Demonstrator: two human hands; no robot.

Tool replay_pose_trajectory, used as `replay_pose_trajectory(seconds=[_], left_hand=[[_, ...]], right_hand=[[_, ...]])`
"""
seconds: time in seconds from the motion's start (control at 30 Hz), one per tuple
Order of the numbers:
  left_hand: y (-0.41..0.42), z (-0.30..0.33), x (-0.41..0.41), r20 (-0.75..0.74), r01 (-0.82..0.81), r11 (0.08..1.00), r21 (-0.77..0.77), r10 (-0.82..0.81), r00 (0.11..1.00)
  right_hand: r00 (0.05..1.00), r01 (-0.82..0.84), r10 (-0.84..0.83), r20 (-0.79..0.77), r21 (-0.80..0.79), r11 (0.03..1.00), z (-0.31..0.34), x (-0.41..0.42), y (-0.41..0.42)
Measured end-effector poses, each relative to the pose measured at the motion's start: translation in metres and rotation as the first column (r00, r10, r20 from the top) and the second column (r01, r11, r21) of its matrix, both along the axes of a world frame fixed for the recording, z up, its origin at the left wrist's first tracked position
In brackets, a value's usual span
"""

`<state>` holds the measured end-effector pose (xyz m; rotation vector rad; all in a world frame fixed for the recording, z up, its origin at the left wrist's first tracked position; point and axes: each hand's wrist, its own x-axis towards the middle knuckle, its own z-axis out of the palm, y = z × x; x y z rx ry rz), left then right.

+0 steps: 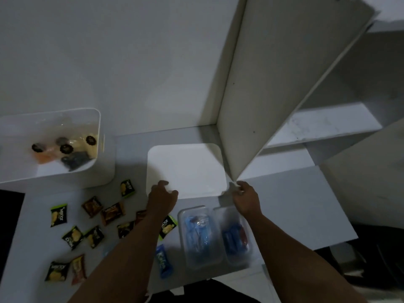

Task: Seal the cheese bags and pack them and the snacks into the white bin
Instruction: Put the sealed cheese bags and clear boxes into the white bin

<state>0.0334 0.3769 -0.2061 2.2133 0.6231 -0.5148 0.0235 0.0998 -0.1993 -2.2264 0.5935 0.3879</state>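
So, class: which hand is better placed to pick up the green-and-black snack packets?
Left hand: the green-and-black snack packets lie scattered on its side; the right hand is across the table.

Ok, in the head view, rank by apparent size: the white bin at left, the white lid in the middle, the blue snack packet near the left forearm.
1. white bin
2. white lid, somewhat smaller
3. blue snack packet, smallest by far

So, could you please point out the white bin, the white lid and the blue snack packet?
white bin (102,171): head view, front right wall.
white lid (188,169): head view, flat top.
blue snack packet (163,262): head view, wrapper middle.
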Motion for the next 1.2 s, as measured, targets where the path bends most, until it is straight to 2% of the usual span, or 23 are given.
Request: replay_pose_trajectory(seconds=[0.13, 0.23, 0.37, 0.53, 0.63, 0.73, 0.87, 0.93, 1.0, 1.1, 1.2], left_hand=[[-0.011, 0.002, -0.032, -0.040, 0.090, 0.996, -0.017, -0.090, 0.995], [-0.012, -0.003, -0.054, -0.156, 0.079, 0.995, -0.054, -0.087, 0.984], [-0.009, -0.009, -0.067, -0.293, -0.028, 0.978, -0.208, -0.035, 0.955], [-0.005, -0.006, -0.072, -0.442, -0.235, 0.897, -0.375, 0.050, 0.896], [-0.008, -0.002, -0.073, -0.441, -0.231, 0.883, -0.408, 0.030, 0.897], [-0.012, 0.012, -0.077, -0.418, -0.224, 0.875, -0.429, 0.027, 0.908], [-0.010, 0.023, -0.082, -0.428, -0.186, 0.858, -0.479, -0.044, 0.902], [-0.008, 0.028, -0.084, -0.412, -0.184, 0.853, -0.489, -0.040, 0.910], [-0.005, 0.032, -0.087, -0.388, -0.177, 0.836, -0.519, -0.046, 0.921], [0.002, 0.035, -0.091, -0.371, -0.186, 0.818, -0.544, -0.035, 0.928], [0.007, 0.038, -0.091, -0.380, -0.181, 0.791, -0.585, -0.069, 0.922]], right_hand=[[0.986, 0.028, -0.030, -0.165, -0.018, 0.999, -0.006, -0.044, -0.026], [0.973, -0.010, 0.000, -0.230, -0.040, 0.999, -0.019, -0.066, -0.038], [0.991, 0.030, -0.037, -0.128, -0.061, 0.998, -0.014, -0.074, -0.039], [0.997, 0.078, -0.079, -0.018, -0.020, 0.997, -0.012, -0.064, -0.043], [0.992, 0.123, -0.121, -0.019, 0.134, 0.983, -0.005, -0.052, -0.040], [0.996, 0.083, -0.068, -0.066, 0.273, 0.959, 0.016, -0.044, -0.018], [0.984, -0.055, 0.093, -0.149, 0.243, 0.968, 0.019, -0.043, 0.013], [0.967, -0.156, 0.181, -0.178, 0.146, 0.977, 0.018, -0.042, 0.025], [0.947, -0.200, 0.224, -0.230, 0.123, 0.972, 0.021, -0.042, 0.034], [0.923, -0.130, 0.181, -0.339, 0.168, 0.977, 0.014, -0.046, 0.042], [0.941, -0.006, 0.056, -0.333, 0.149, 0.989, 0.002, -0.051, 0.049]])
